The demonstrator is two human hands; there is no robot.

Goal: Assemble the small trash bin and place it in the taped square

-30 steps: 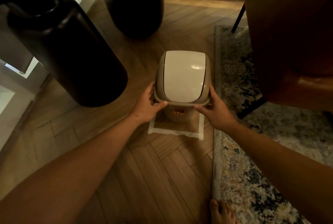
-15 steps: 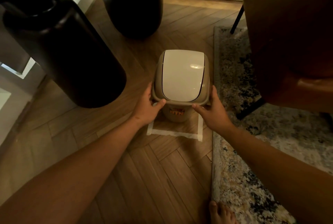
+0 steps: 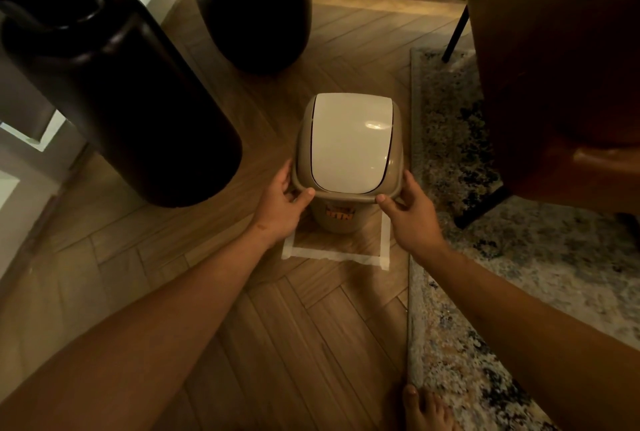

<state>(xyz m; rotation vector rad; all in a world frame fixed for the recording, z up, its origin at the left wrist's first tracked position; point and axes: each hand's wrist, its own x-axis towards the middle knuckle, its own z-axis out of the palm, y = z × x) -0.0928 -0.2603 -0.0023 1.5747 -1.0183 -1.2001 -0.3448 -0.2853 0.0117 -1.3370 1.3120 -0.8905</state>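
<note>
A small beige trash bin with a white swing lid stands upright on the wood floor inside a square of white tape. The lid frame sits on the bin body, and an orange label shows on the body's front. My left hand grips the left front corner of the bin's rim, thumb on the front edge. My right hand grips the right front corner the same way. The far part of the taped square is hidden behind the bin.
Two large dark vases stand to the left and behind the bin. A patterned rug borders the tape on the right, with a brown leather chair on it. My bare foot shows at the bottom edge.
The bin and both hands have shifted only slightly in the view; both hands keep their hold on the rim.
</note>
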